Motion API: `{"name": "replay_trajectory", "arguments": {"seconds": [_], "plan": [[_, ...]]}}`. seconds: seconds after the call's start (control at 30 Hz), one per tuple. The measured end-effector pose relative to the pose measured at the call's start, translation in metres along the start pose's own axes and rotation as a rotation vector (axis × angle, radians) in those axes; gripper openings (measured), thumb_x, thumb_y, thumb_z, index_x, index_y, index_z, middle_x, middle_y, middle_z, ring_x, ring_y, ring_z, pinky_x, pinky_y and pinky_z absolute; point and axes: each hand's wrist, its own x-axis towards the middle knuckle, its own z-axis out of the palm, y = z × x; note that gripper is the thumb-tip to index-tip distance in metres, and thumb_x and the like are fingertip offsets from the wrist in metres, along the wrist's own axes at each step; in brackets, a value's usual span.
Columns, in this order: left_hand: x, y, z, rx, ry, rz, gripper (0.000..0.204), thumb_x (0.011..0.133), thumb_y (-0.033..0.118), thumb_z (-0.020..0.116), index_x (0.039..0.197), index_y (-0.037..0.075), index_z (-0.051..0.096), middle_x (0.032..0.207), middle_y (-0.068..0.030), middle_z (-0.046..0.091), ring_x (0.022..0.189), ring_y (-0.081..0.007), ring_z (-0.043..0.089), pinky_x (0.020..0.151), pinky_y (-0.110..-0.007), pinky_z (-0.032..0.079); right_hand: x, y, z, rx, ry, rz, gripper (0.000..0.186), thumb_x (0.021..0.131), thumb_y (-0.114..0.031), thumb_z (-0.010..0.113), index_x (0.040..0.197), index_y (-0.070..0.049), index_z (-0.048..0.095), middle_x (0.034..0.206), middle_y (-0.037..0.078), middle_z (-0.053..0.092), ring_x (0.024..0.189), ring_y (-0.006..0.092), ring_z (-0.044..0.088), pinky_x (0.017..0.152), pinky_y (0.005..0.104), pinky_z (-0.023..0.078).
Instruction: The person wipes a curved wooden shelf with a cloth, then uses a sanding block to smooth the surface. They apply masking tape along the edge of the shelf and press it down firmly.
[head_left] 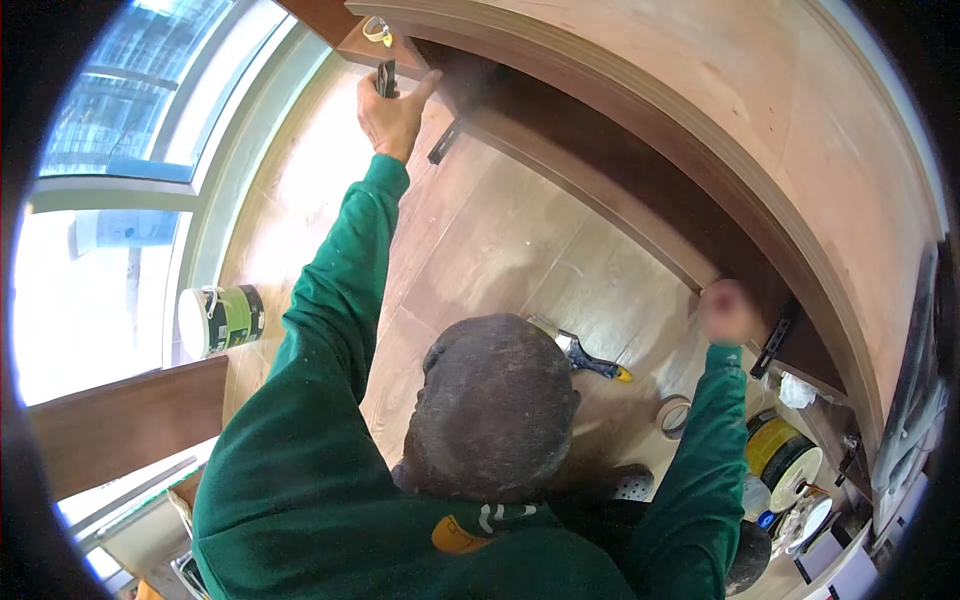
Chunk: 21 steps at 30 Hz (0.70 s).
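My left arm, in a green sleeve, reaches far forward to the left end of a long brown board. There my left hand is closed round a small dark piece, its thumb stretched toward the board. The exact kind of that piece does not show. My right hand is at the board's right end and touches or nearly touches it; its fingers are smeared. A black metal rail juts out near my left hand, and a similar black rail sits beside my right hand.
A paintbrush and a tape roll lie on the wood floor beyond my knee. A green-labelled bucket lies by the window at left; a yellow-and-black tub stands at right. A thick wooden edge overhangs the board.
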Motion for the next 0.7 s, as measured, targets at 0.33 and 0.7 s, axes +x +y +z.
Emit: {"name": "replay_trajectory", "arguments": {"seconds": [0.33, 0.7], "plan": [[0.012, 0.003, -0.005, 0.127, -0.291, 0.347, 0.032, 0.086, 0.037, 0.07, 0.089, 0.005, 0.07, 0.071, -0.0148, 0.067, 0.066, -0.0259, 0.067, 0.063, -0.035, 0.051, 0.0, -0.004, -0.004, -0.136, 0.046, -0.044, 0.014, 0.073, -0.007, 0.078, 0.077, -0.007, 0.064, 0.071, -0.001, 0.056, 0.062, 0.0095, 0.052, 0.06, 0.0269, 0.046], [-0.012, -0.042, 0.027, 0.223, -0.265, 0.571, 0.017, 0.079, 0.026, 0.068, 0.089, 0.013, 0.068, 0.075, -0.0109, 0.065, 0.066, -0.0317, 0.066, 0.062, -0.042, 0.053, -0.004, -0.011, -0.005, -0.005, 0.059, 0.019, 0.018, 0.069, -0.004, 0.078, 0.076, -0.004, 0.062, 0.072, 0.002, 0.055, 0.067, 0.0116, 0.053, 0.063, 0.0277, 0.047]]}}
